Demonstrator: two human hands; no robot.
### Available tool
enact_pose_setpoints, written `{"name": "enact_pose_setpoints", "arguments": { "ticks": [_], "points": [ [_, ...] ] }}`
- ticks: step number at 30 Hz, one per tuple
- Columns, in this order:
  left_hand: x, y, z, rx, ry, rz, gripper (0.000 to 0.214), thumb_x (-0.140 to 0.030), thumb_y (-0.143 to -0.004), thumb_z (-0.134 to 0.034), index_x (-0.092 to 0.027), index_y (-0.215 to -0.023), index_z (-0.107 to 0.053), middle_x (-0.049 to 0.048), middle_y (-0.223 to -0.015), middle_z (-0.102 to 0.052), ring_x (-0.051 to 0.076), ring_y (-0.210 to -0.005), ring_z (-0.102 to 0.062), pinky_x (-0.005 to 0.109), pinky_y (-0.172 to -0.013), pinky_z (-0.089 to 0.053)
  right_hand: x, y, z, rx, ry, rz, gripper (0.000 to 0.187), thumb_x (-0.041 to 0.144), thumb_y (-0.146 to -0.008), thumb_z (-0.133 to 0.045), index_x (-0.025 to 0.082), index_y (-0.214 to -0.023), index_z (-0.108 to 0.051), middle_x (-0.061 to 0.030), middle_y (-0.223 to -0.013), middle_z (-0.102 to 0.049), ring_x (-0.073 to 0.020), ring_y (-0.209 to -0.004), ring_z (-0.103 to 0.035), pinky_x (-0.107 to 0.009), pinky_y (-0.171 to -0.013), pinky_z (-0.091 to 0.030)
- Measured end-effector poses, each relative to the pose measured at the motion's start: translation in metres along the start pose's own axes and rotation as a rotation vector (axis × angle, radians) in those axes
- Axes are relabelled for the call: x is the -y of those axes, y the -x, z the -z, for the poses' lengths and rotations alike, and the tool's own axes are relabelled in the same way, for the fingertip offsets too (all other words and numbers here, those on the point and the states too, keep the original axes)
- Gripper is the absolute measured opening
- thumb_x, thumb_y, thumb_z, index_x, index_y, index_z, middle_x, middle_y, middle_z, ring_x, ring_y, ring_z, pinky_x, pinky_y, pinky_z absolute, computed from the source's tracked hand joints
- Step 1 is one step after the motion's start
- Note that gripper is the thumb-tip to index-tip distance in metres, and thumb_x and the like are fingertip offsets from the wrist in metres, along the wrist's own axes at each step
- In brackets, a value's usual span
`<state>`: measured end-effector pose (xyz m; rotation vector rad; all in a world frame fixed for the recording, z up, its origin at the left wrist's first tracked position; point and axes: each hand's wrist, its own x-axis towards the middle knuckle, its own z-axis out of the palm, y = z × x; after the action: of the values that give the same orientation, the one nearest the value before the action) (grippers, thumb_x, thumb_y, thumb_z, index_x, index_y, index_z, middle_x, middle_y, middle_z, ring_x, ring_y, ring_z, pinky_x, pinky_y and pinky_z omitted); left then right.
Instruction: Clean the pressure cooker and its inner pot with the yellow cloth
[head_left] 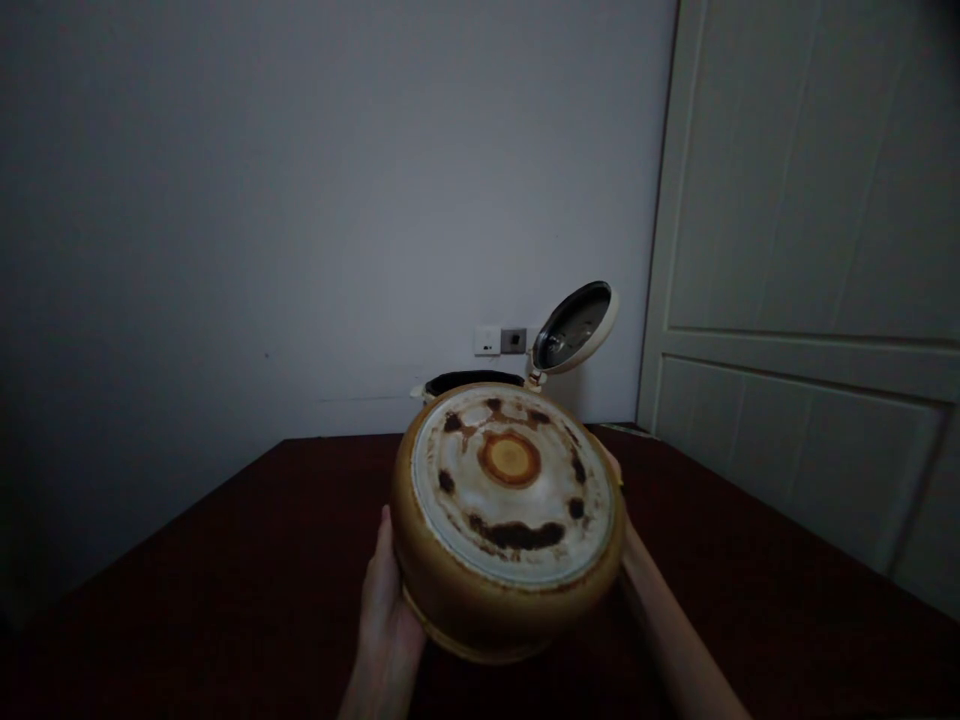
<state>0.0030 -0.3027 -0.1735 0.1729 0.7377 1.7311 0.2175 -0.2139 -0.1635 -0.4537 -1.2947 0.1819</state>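
Both my hands hold up a tan cooking pot, tilted so that its underside faces me. Dark scorch marks ring its pale, worn base, and a brown-edged round spot sits at the middle. My left hand is closed against the pot's lower left side near the rim. At the right side, my right hand grips the pot, most of its fingers hidden behind it. The pot's inside is turned away from view. Directly behind stands a rice cooker, its hinged lid raised and its body largely hidden by the pot.
A dark reddish table spreads beneath my hands. At its far side rises a pale wall with a white socket plate and a grey one. To the right is a panelled door. The light is dim.
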Motion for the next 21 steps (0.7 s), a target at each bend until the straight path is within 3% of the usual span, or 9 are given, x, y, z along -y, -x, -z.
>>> {"name": "enact_pose_setpoints", "arguments": {
  "ticks": [4, 6, 8, 11, 14, 18, 21],
  "points": [
    [0.007, -0.015, -0.002, -0.056, 0.087, -0.061, 0.033, -0.018, -0.091, -0.046, -0.008, -0.120, -0.058, 0.0065, -0.075, -0.073, 0.016, -0.062, -0.068, 0.026, -0.064, -0.057, 0.009, 0.044, -0.001, -0.095, -0.121, -0.322, 0.039, 0.032, -0.084, -0.055, 0.021, -0.121, -0.059, -0.0092, -0.121, -0.063, -0.0236, -0.103, -0.063, -0.037, -0.087, -0.052],
    [0.010, -0.020, -0.002, -0.097, 0.108, -0.094, 0.034, -0.017, -0.091, -0.047, -0.011, -0.122, -0.057, 0.0049, -0.076, -0.073, 0.015, -0.060, -0.067, 0.024, -0.061, -0.056, 0.019, 0.066, -0.009, -0.139, -0.013, -0.309, 0.042, 0.029, -0.086, -0.054, 0.023, -0.128, -0.054, -0.0085, -0.133, -0.054, -0.0248, -0.121, -0.051, -0.045, -0.102, -0.041],
    [0.014, -0.021, -0.001, -0.123, 0.109, -0.130, 0.033, -0.020, -0.091, -0.048, -0.012, -0.121, -0.059, 0.0050, -0.079, -0.073, 0.014, -0.061, -0.067, 0.023, -0.060, -0.056, 0.029, 0.088, -0.019, -0.174, 0.158, -0.176, 0.043, 0.023, -0.088, -0.051, 0.025, -0.131, -0.051, -0.0074, -0.137, -0.049, -0.0249, -0.128, -0.044, -0.048, -0.106, -0.035],
    [0.019, -0.017, -0.001, -0.114, 0.078, -0.224, 0.033, -0.025, -0.091, -0.048, -0.016, -0.120, -0.060, 0.0059, -0.092, -0.073, 0.014, -0.069, -0.068, 0.023, -0.063, -0.056, 0.041, 0.114, -0.035, -0.189, 0.380, 0.079, 0.053, 0.010, -0.087, -0.047, 0.026, -0.137, -0.042, -0.0070, -0.139, -0.047, -0.0249, -0.131, -0.040, -0.050, -0.104, -0.039],
    [0.020, -0.010, -0.003, -0.104, 0.045, -0.262, 0.036, -0.031, -0.092, -0.046, -0.017, -0.123, -0.058, 0.0082, -0.102, -0.071, 0.016, -0.074, -0.069, 0.027, -0.066, -0.056, 0.047, 0.126, -0.045, -0.134, 0.478, 0.364, 0.061, -0.001, -0.082, -0.046, 0.022, -0.138, -0.041, -0.0064, -0.129, -0.056, -0.0222, -0.132, -0.038, -0.043, -0.103, -0.043],
    [0.014, -0.003, -0.007, -0.127, 0.033, -0.256, 0.038, -0.032, -0.092, -0.045, -0.017, -0.125, -0.056, 0.0076, -0.095, -0.072, 0.016, -0.068, -0.068, 0.027, -0.065, -0.055, 0.061, 0.114, -0.050, 0.047, 0.499, 0.660, 0.043, -0.003, -0.083, -0.042, 0.017, -0.115, -0.062, -0.0011, -0.102, -0.071, -0.0132, -0.131, -0.039, -0.031, -0.113, -0.031],
    [0.008, -0.004, -0.003, -0.150, -0.010, -0.275, 0.035, -0.033, -0.092, -0.045, -0.014, -0.116, -0.062, 0.0058, -0.078, -0.072, 0.015, -0.061, -0.066, 0.025, -0.060, -0.053, 0.080, 0.093, -0.055, 0.259, 0.491, 0.797, 0.034, 0.007, -0.090, -0.038, 0.016, -0.103, -0.068, 0.0027, -0.103, -0.071, -0.0097, -0.129, -0.041, -0.030, -0.117, -0.020]
  ]
}}
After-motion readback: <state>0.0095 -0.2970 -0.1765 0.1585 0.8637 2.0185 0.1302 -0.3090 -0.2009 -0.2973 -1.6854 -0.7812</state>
